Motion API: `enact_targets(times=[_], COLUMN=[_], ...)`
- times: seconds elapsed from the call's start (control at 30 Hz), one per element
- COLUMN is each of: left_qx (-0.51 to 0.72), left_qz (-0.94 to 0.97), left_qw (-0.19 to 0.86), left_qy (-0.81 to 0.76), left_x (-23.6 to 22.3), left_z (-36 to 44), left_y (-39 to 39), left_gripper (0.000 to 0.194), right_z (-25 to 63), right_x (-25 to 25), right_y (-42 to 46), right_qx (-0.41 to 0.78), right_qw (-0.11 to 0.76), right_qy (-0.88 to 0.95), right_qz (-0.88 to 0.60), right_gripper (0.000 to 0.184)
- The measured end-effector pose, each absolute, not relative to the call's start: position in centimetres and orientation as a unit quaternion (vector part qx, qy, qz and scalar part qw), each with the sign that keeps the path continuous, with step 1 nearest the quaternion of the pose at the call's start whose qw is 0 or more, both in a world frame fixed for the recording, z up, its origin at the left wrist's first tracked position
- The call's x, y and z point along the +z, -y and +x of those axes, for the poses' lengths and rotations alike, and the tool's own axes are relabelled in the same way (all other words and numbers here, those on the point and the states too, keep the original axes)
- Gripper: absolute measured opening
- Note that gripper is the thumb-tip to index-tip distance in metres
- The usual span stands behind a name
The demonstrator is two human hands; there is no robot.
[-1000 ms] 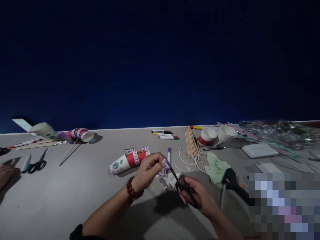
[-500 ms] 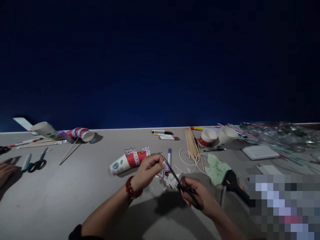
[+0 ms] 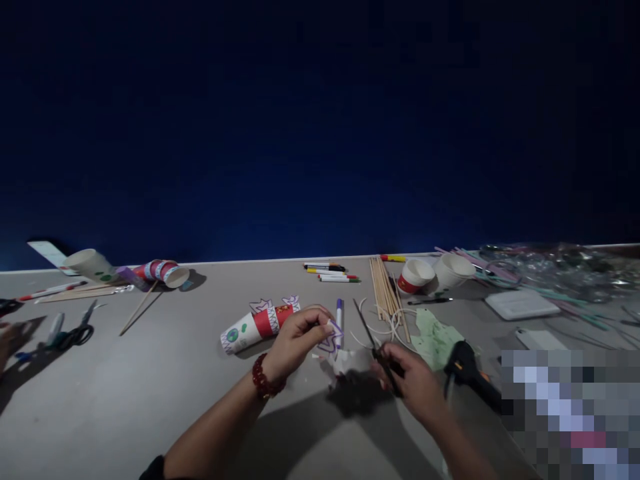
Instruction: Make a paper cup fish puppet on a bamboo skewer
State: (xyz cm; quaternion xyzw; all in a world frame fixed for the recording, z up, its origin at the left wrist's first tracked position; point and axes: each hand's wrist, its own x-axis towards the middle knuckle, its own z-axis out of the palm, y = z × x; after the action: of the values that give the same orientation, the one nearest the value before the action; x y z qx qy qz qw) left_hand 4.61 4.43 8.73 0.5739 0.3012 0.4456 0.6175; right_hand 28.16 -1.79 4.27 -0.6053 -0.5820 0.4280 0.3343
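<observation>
Pinched in my left hand (image 3: 299, 340) is a small white paper cutout (image 3: 331, 339) with a purple drawn outline. My right hand (image 3: 413, 380) grips dark scissors (image 3: 369, 330) by the handles, their blades pointing up and away, apart from the paper. White paper scraps (image 3: 347, 362) lie on the table below and between my hands. Just beyond my left hand, a decorated paper cup piece (image 3: 265, 323), red and white with spiky purple-edged paper on top, lies on its side. A purple-capped marker (image 3: 339, 320) lies beyond the cutout.
Several markers (image 3: 331, 272), wooden sticks (image 3: 381, 287) and white cord (image 3: 393, 327) lie ahead. To the right are paper cups (image 3: 417, 273), crumpled green paper (image 3: 435, 337) and a glue gun (image 3: 470, 373). At far left, another person's hand (image 3: 6, 343) is near scissors (image 3: 77, 337).
The scissors have moved right, away from the paper cutout, and their blades now point more steeply up. My left hand stays nearly in place. The other person's hand has shifted left.
</observation>
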Motion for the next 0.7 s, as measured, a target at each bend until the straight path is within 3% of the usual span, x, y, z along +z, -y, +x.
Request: enact_targets(times=[0.1, 0.2, 0.43, 0.7], left_qx=[0.454, 0.441, 0.454, 0.494], left_qz=[0.539, 0.497, 0.426, 0.372], left_qw=[0.624, 0.659, 0.718, 0.728], left_qy=[-0.337, -0.352, -0.311, -0.295], left_x=[8.2, 7.7, 8.2, 8.6], left_z=[4.8, 5.1, 5.9, 5.9], left_y=[-4.7, -4.7, -3.8, -3.2], left_gripper=[0.030, 0.034, 0.034, 0.024], right_z=[29.7, 30.2, 26.3, 23.2], right_x=[3.0, 2.0, 2.7, 3.8], right_y=[1.9, 2.5, 3.3, 3.0], right_qx=[0.340, 0.330, 0.481, 0.569], right_qw=[0.310, 0.316, 0.462, 0.441], right_qy=[0.602, 0.592, 0.478, 0.520], right_qz=[-0.653, -0.664, -0.571, -0.460], right_gripper=[0.038, 0.036, 0.045, 0.050])
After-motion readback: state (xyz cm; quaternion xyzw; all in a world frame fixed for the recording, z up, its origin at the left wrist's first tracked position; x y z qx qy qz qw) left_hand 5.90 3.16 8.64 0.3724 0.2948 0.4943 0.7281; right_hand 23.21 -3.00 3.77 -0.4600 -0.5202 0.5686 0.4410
